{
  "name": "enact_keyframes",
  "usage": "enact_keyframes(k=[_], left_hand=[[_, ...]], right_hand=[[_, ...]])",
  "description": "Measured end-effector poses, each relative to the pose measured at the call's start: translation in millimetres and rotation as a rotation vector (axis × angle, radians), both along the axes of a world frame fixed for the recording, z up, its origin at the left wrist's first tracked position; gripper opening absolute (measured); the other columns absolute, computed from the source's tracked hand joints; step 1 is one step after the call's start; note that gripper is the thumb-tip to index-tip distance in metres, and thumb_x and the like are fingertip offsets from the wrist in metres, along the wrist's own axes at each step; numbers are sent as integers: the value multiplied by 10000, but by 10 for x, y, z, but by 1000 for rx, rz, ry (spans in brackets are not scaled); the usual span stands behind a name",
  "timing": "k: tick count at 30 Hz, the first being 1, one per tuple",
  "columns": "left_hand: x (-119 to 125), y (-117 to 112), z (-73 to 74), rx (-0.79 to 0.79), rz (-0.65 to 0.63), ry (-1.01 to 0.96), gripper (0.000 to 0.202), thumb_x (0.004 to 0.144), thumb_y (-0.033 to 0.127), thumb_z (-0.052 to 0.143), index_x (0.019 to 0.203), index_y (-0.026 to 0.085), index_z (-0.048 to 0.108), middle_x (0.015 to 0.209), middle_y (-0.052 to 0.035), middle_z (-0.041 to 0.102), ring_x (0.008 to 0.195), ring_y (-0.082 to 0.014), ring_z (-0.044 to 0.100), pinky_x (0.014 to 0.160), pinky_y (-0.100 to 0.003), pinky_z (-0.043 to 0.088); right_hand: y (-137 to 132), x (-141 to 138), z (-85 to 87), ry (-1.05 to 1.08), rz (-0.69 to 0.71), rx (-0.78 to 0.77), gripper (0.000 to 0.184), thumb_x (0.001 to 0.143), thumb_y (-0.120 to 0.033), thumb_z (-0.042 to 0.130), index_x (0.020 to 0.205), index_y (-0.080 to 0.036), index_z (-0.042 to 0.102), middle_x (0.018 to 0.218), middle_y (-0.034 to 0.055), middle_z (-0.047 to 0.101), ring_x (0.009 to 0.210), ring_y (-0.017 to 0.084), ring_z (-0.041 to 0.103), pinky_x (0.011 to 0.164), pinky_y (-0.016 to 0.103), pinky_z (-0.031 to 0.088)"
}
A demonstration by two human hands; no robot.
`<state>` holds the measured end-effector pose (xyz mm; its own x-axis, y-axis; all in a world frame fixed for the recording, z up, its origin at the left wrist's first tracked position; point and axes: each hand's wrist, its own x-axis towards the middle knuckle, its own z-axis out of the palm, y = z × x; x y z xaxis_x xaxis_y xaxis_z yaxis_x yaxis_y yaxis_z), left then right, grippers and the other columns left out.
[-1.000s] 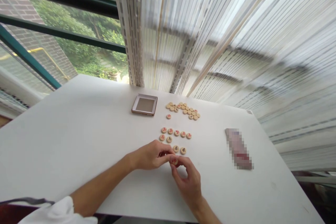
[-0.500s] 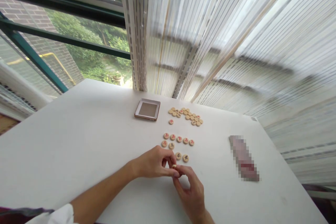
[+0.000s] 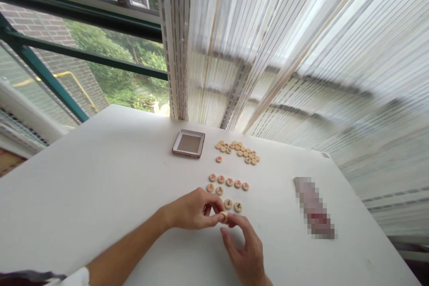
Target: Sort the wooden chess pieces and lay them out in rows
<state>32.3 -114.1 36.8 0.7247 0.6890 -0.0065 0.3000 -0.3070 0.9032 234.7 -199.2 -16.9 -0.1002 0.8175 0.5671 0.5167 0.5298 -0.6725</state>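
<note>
Above a white table (image 3: 100, 178), my left hand (image 3: 194, 210) pinches a small round wooden game piece (image 3: 224, 216) between thumb and fingertips. My right hand (image 3: 243, 243) meets it from below, its fingertips touching the same piece. Just beyond the hands lie two pieces with dark marks (image 3: 233, 205). Farther on is a row of pieces with red marks (image 3: 228, 182), with two more below its left end.
A heap of several more pieces (image 3: 238, 150) lies near the table's far edge, beside a shallow brown square box lid (image 3: 188, 143). A blurred-out oblong object (image 3: 314, 208) lies at the right. Striped curtains and a window stand behind.
The piece between my fingers has turned from face-up to edge-on. The view has tilted up slightly, so everything on the table sits lower in the picture.
</note>
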Motion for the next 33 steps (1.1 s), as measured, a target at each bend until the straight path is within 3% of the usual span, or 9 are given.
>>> enact_keyframes(k=[4, 7, 11, 16, 19, 24, 33], left_hand=[[-108, 117, 12, 27, 154, -25, 259, 899, 402, 640, 994, 173, 713, 749, -9, 687, 626, -92, 537, 585, -188, 425], [-173, 192, 17, 41, 254, -54, 278, 904, 410, 639, 1041, 178, 707, 744, -7, 684, 606, -89, 527, 575, -193, 421], [-169, 203, -12, -21, 232, -108, 277, 922, 398, 629, 1080, 192, 727, 794, -27, 720, 619, -91, 571, 587, -199, 443], [-89, 171, -106, -437, 151, -378, 337, 907, 428, 660, 1077, 139, 682, 849, -86, 732, 684, -172, 715, 550, -228, 526], [-78, 187, -120, -570, 168, -483, 338, 871, 413, 715, 1051, 130, 672, 860, -92, 729, 771, -220, 748, 587, -266, 579], [-117, 242, -93, -632, 304, -498, 346, 810, 368, 790, 1039, 134, 679, 934, -90, 727, 830, -216, 747, 655, -278, 598], [-82, 230, -87, -612, 325, -469, 367, 757, 380, 829, 948, 121, 652, 811, -48, 707, 700, -171, 715, 637, -284, 578]], right_hand=[[53, 133, -27, -188, -64, 51, 360, 938, -137, 587, 1287, -226, 584, 1149, 111, 666, 1097, 248, 639, 924, 425, 581], [132, 272, -57, -339, -110, 69, 373, 940, -154, 596, 1305, -234, 596, 1227, 123, 641, 1179, 280, 596, 965, 477, 557], [216, 419, -119, -398, -151, 49, 285, 951, -197, 599, 1230, -240, 634, 1192, 116, 651, 1144, 280, 609, 939, 473, 571], [263, 478, -204, -391, -127, 7, 224, 964, -215, 596, 1179, -256, 642, 1118, 85, 681, 1048, 244, 647, 890, 429, 594], [277, 479, -226, -376, -136, 6, 214, 967, -217, 592, 1169, -261, 647, 1109, 81, 686, 1036, 242, 656, 885, 428, 597], [255, 455, -187, -372, -163, 28, 254, 964, -212, 579, 1207, -242, 646, 1171, 111, 674, 1104, 261, 644, 916, 440, 595], [202, 433, -145, -539, -36, 103, 430, 949, -179, 578, 1368, -279, 592, 1327, 95, 640, 1241, 280, 598, 966, 452, 583]])
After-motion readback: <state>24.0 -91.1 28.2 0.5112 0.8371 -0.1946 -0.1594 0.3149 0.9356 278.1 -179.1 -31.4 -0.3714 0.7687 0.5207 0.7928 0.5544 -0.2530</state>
